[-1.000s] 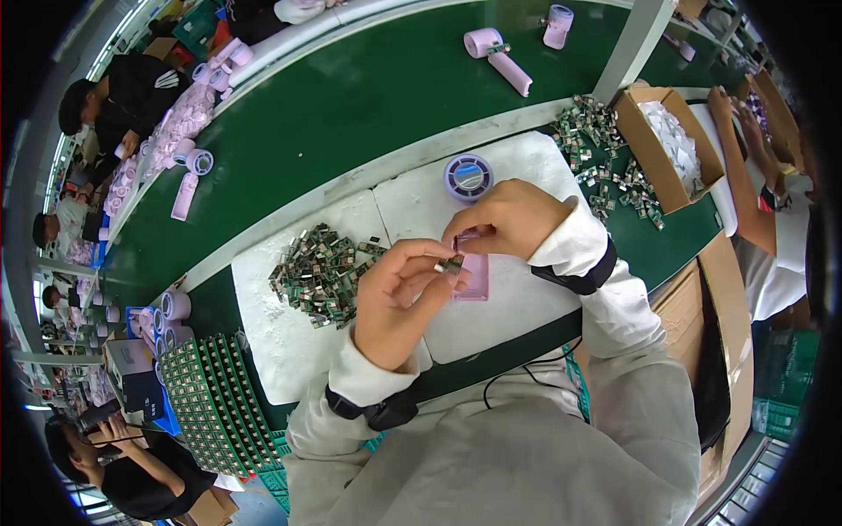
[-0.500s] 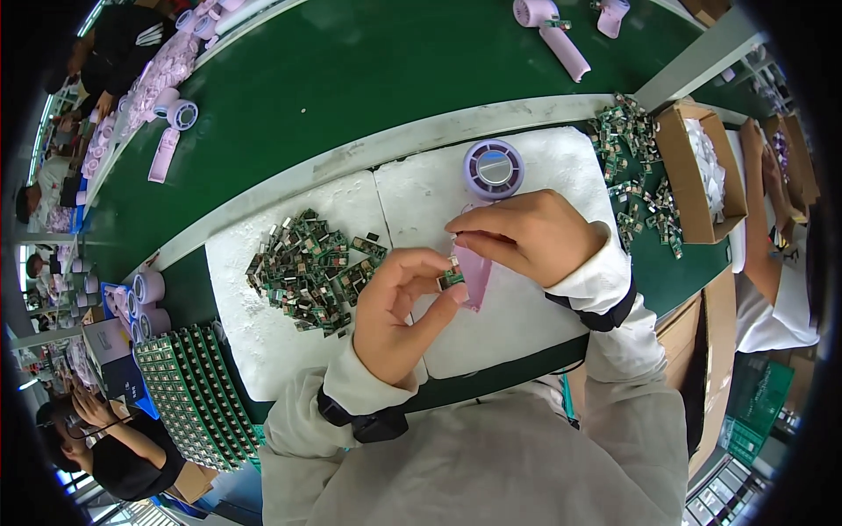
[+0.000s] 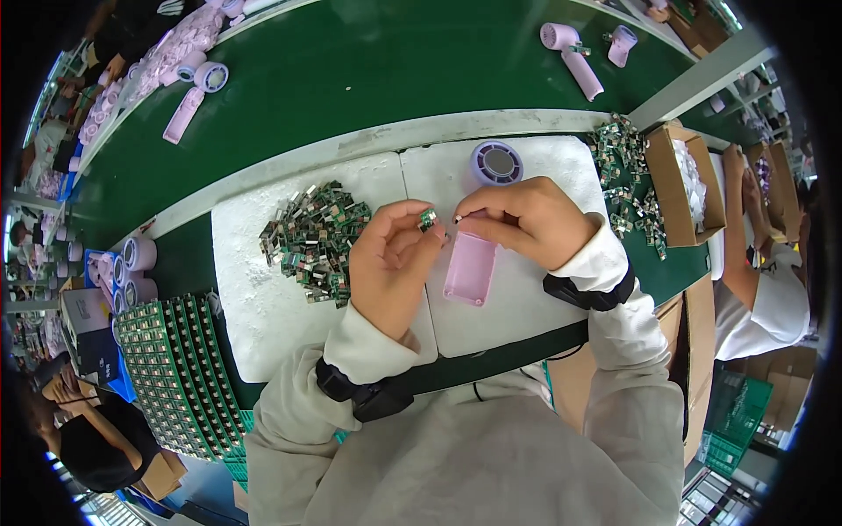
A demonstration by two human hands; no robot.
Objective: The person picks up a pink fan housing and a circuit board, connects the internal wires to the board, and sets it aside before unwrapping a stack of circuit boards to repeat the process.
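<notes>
Between the thumb and forefinger of my left hand (image 3: 390, 254) is a small green circuit board (image 3: 428, 219). My right hand (image 3: 531, 226) is closed in a pinch just right of it, over the top of an open pink handle shell (image 3: 471, 270); a tiny dark tip shows at its fingertips, too small to name. The shell lies hollow side up on a white foam board (image 3: 544, 302). Beyond my right hand is the round lavender fan head (image 3: 496, 164), with a grey disc at its centre. My right hand hides where head and handle meet.
Left of my hands a heap of small circuit boards (image 3: 320, 237) covers part of the foam. Stacked circuit board panels (image 3: 167, 377) stand at lower left. More loose boards (image 3: 627, 175) and a cardboard box (image 3: 688, 188) sit at right, near a co-worker's arm (image 3: 741, 219). Fan parts (image 3: 574, 61) lie beyond.
My left hand has lifted the circuit board up and left, off the handle shell, which now shows more fully. My right hand stays pinched near the shell's top. The whole view has shifted slightly.
</notes>
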